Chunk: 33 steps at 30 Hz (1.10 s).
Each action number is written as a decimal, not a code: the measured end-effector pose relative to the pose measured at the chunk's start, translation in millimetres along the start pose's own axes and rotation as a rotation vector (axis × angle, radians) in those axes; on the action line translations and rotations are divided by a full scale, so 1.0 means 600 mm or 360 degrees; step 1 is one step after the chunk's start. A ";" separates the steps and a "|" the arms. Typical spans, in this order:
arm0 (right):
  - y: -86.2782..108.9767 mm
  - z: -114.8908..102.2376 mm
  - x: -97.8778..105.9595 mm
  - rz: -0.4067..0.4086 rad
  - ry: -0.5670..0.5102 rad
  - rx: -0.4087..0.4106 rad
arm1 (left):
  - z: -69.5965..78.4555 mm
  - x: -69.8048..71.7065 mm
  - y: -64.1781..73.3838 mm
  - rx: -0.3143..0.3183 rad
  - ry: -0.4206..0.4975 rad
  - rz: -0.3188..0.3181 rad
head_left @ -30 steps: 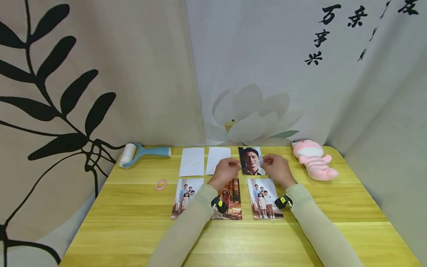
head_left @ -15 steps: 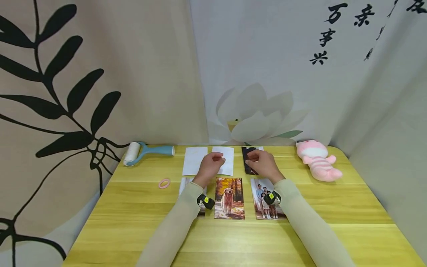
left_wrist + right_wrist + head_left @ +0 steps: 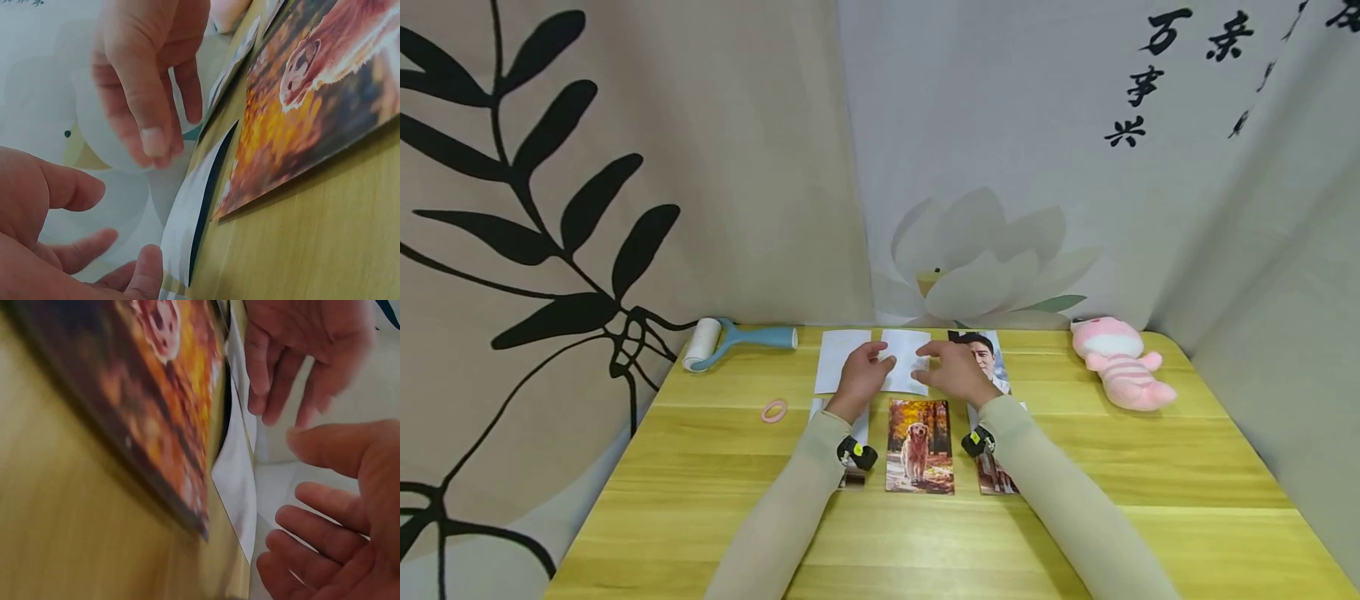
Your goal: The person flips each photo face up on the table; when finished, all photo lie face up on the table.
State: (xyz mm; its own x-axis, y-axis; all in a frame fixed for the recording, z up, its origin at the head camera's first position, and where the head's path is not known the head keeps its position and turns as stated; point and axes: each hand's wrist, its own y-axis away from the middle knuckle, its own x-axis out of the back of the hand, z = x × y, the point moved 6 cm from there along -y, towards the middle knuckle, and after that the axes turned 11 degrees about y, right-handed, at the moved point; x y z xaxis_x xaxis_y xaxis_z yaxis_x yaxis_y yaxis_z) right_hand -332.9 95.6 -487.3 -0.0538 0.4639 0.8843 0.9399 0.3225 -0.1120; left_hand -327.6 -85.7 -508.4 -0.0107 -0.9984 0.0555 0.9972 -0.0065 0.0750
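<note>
Both hands hover over the middle white card (image 3: 906, 368) in the back row, fingers parted and holding nothing. The left hand (image 3: 860, 379) is at the card's left side, its thumb and fingers spread in the left wrist view. From the right, the right hand (image 3: 958, 373) reaches in with loosely bent fingers, partly covering a portrait photo (image 3: 998, 371). Below the hands lies a golden dog photo (image 3: 917, 450). In the left wrist view the white card (image 3: 187, 219) looks bowed, its edge lifted off the wood.
Another white card (image 3: 837, 360) lies at back left. Two front-row photos, the left photo (image 3: 854, 477) and right photo (image 3: 995, 478), are mostly under the arms. Around them are a blue-handled lint roller (image 3: 752, 337), a pink ring (image 3: 774, 411) and a pink plush toy (image 3: 1118, 364).
Both hands were at the portrait's sides a second ago. The left hand went left first; the right hand then crossed the portrait to the middle white card. The head view shifted slightly.
</note>
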 end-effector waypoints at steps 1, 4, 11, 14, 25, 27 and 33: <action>-0.002 -0.006 -0.004 -0.0020 0.0028 0.0023 | -0.001 0.000 0.000 0.0006 0.0001 0.0001; -0.006 -0.018 -0.017 -0.0093 0.0138 0.0088 | -0.005 0.000 -0.002 0.0014 -0.0019 0.0005; -0.010 -0.026 -0.039 -0.0228 0.0238 0.0139 | -0.012 -0.003 -0.007 0.0031 -0.0020 0.0020; -0.011 -0.027 -0.037 -0.0191 0.0265 0.0166 | -0.012 -0.002 -0.006 0.0039 -0.0010 0.0022; -0.013 -0.025 -0.015 -0.0071 0.0270 0.0258 | -0.006 0.013 0.003 0.0032 -0.0044 0.0091; -0.012 -0.021 -0.013 -0.0055 0.0248 0.0240 | -0.005 0.014 0.004 0.0035 -0.0054 0.0093; -0.006 -0.008 -0.015 -0.0041 0.0165 0.0164 | -0.015 0.016 0.006 0.0114 0.0030 0.0087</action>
State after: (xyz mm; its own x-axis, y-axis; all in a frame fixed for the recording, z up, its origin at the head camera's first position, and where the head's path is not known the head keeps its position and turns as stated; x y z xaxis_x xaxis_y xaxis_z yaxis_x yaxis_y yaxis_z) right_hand -334.2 86.1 -492.7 -0.0372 0.3684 0.9289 0.8987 0.4188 -0.1301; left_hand -323.3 -95.6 -516.4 0.0458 -0.9980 0.0431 0.9883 0.0515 0.1436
